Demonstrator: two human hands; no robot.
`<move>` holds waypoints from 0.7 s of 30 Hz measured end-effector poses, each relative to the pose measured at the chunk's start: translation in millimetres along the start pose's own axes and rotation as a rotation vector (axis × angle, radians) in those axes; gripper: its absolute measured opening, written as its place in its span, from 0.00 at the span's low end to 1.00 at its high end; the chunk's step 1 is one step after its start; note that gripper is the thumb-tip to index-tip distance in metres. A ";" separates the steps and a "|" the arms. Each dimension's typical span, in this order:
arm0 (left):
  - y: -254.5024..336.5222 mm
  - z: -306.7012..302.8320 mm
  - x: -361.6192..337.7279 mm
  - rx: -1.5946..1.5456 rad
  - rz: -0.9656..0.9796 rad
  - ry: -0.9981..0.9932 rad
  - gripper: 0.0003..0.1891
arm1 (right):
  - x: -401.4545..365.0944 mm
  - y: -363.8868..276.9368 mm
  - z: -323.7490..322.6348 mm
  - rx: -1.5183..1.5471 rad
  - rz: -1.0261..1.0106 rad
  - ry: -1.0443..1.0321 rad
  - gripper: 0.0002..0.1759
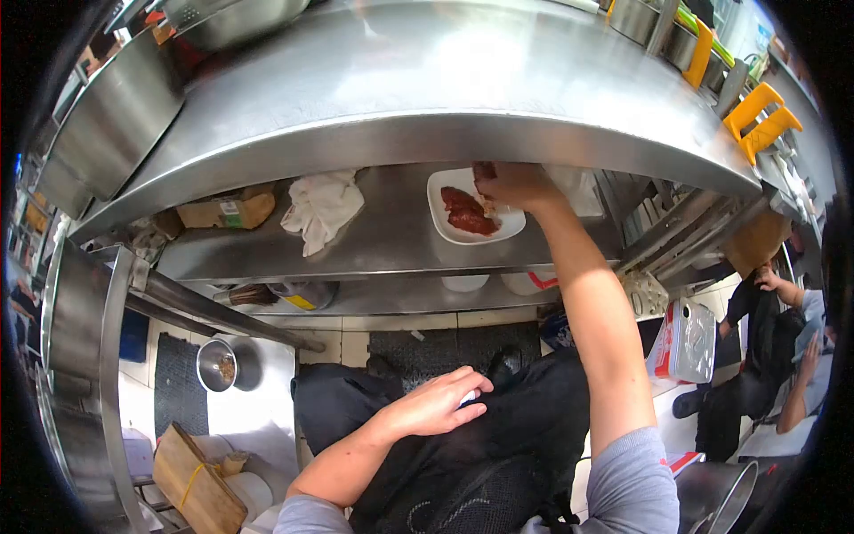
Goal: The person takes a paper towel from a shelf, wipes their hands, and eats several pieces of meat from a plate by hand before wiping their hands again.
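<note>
Right hand [519, 185] hung over the white dish [509, 226], and there, just left, lay dark-red meat [469, 214]; pinching or spread, I couldn't tell!

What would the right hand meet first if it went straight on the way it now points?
Probably the left rim of the bowl, as the right hand points left across it. Its height is unclear; if above the rim, it could reach the cloth instead.

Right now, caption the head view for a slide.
Right hand at a white dish of dark red pieces on a steel shelf; left hand over black clothing.
</note>
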State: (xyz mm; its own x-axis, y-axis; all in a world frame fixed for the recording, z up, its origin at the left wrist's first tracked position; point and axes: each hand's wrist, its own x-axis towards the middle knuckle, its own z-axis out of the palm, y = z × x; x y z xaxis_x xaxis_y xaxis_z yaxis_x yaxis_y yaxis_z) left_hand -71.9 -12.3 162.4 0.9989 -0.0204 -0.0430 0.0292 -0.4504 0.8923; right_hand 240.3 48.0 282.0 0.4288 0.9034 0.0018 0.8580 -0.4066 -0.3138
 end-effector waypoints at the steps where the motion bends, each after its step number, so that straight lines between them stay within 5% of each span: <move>1: 0.1 -0.2 -0.7 -0.001 0.001 0.005 0.18 | -6.6 -0.4 -3.9 -0.019 0.043 0.088 0.21; 7: 2.4 0.2 -0.6 0.004 -0.020 -0.034 0.18 | -14.4 57.7 38.0 0.832 -0.166 0.252 0.13; 10: -0.4 3.8 0.6 0.027 -0.016 -0.038 0.18 | -39.5 40.9 29.0 1.109 0.000 0.250 0.15; 16: -2.0 7.6 3.5 0.024 -0.020 -0.039 0.18 | -94.5 20.6 31.6 1.648 -0.082 0.126 0.19; 21: 6.0 19.8 3.7 -0.018 0.030 -0.181 0.17 | -176.2 -44.6 -8.4 1.833 -0.453 0.082 0.19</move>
State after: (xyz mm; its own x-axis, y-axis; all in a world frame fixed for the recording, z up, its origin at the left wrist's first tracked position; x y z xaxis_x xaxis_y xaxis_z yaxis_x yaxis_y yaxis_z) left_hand -68.8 -32.7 158.6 0.9762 -0.1947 -0.0951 0.0020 -0.4309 0.9024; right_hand 128.8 -94.2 303.7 0.3457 0.8559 0.3846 -0.4023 0.5054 -0.7634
